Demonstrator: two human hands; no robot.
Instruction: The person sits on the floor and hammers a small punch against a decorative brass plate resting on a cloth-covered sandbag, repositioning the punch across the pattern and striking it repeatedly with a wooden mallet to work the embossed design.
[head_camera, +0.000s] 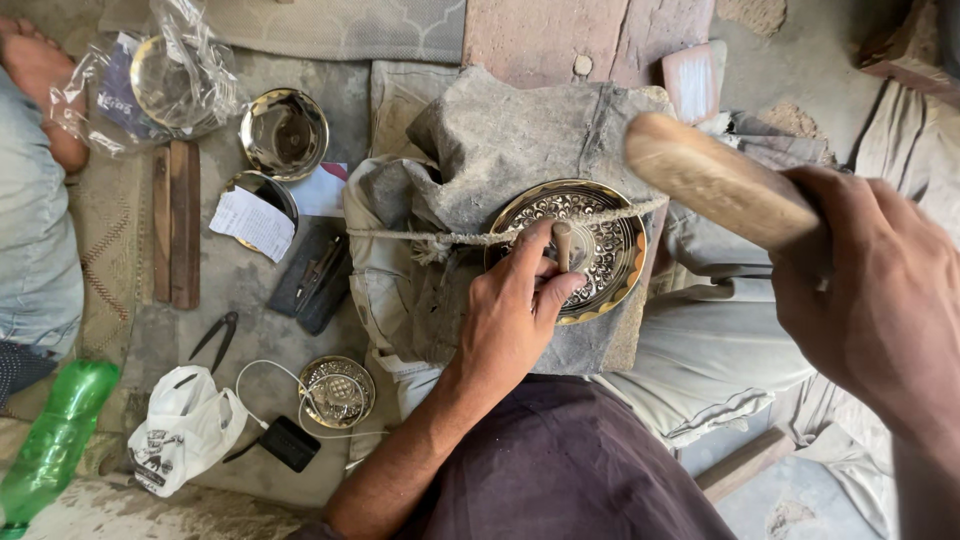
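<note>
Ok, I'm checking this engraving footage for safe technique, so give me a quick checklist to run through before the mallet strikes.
1. Punch pinched upright in the left hand, tip on the brass plate: ok.
2. Rope drawn across the plate, holding it on the cloth-covered block: ok.
3. Wooden mallet gripped by the right hand, raised clear of the plate: ok.
4. Left fingers below the punch head, out of the strike path: cannot tell.
5. Mallet lined up over the punch: not ok, it hangs off to the right.
</note>
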